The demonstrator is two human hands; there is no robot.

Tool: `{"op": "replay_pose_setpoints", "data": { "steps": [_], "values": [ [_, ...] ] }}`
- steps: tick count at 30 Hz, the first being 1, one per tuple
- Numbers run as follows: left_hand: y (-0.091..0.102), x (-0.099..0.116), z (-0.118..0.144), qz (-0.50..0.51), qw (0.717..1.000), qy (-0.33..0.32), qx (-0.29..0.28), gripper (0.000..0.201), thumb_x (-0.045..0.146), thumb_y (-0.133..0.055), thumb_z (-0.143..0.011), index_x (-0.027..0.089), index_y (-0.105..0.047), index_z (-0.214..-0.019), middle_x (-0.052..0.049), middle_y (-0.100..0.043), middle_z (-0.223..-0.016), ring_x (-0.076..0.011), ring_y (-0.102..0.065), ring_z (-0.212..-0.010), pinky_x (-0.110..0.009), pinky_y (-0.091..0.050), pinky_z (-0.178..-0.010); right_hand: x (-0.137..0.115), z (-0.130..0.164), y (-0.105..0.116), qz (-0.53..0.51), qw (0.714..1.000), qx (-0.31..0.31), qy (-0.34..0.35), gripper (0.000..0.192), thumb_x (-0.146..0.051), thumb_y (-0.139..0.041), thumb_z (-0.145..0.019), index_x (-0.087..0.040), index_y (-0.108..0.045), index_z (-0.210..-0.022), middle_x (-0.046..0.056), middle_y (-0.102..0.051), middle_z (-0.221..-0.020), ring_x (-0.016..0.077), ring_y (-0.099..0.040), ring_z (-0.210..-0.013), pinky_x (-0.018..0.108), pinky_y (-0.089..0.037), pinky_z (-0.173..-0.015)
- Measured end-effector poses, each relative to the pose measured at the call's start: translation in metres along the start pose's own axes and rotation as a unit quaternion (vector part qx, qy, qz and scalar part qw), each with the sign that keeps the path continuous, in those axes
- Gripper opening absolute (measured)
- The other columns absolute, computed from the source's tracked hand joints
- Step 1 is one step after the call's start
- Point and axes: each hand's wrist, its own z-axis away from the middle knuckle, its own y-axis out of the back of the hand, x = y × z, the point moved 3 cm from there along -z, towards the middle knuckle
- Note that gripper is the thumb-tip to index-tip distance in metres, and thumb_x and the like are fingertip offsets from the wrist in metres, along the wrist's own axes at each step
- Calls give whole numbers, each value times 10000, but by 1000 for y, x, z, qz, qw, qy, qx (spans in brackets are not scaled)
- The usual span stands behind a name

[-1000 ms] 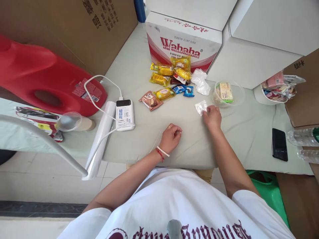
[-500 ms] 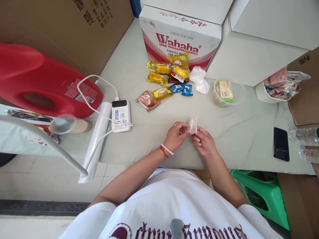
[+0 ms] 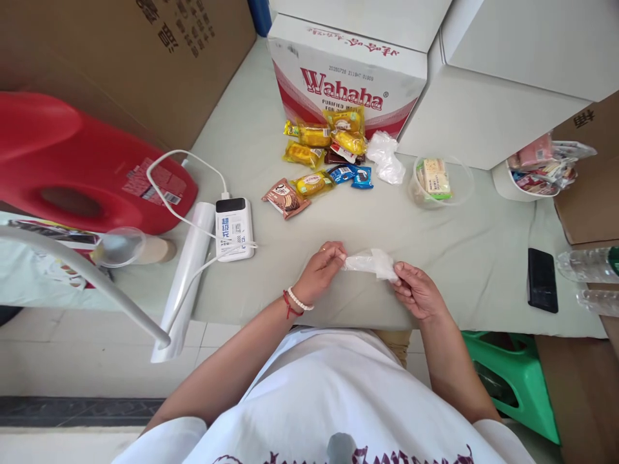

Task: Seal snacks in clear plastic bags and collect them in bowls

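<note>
The table carries a pale cloth; its near edge runs just below both hands, with tiled floor beyond it. The middle of the table, from the hands up to the snack packets, lies bare and gives open room. To the left stand a white power bank with its cable, a roll of clear film overhanging the near edge, and a red container. To the right lies a black phone, well apart from the hands. At the rear a Wahaha carton and a white box close off the far side. A clear tub sits just in front of the white box.

The left hand pinches the left end of a small clear plastic bag between thumb and fingertips. The right hand pinches the right end in the same way. Each grip is closed tight on the bag. The bag is stretched flat between the two hands, above the table near its front edge; whether it touches the cloth cannot be told.
</note>
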Motion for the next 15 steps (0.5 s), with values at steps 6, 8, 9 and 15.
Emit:
{"op": "replay_pose_setpoints", "data": {
  "steps": [6,8,9,15],
  "values": [
    [-6,-2,6,110,986,122,4,505,674,-640,-857,206,-526,-708,15,-546,-704,-164,-619,-735,-337,-590,-718,-18,19,-7,264,904,150,301,294,-553,-656,-919,-262,-637,-882,14,-584,-800,176,-529,-713,318,-491,-671],
    [-9,3,7,84,988,126,12,531,686,-633,-855,212,-485,-668,33,-502,-621,-154,-602,-657,-297,-552,-632,-25,25,-21,335,864,92,364,322,-555,-705,-879,-295,-678,-1067,69,-660,-1079,252,-608,-979,405,-531,-870],
    [-10,7,6,68,990,124,9,536,686,-616,-867,214,-474,-657,35,-498,-593,-146,-585,-617,-280,-520,-596,-26,27,-28,370,845,58,382,388,-551,-738,-851,-300,-683,-1142,88,-655,-1198,284,-595,-1106,441,-517,-952],
    [4,16,-1,32,994,99,18,546,628,-586,-908,207,-427,-598,51,-444,-504,-84,-377,-496,-243,-320,-523,-4,13,-42,364,898,-80,235,272,-467,-592,-967,-225,-713,-941,35,-679,-850,171,-596,-758,304,-490,-696]
  ]
}}
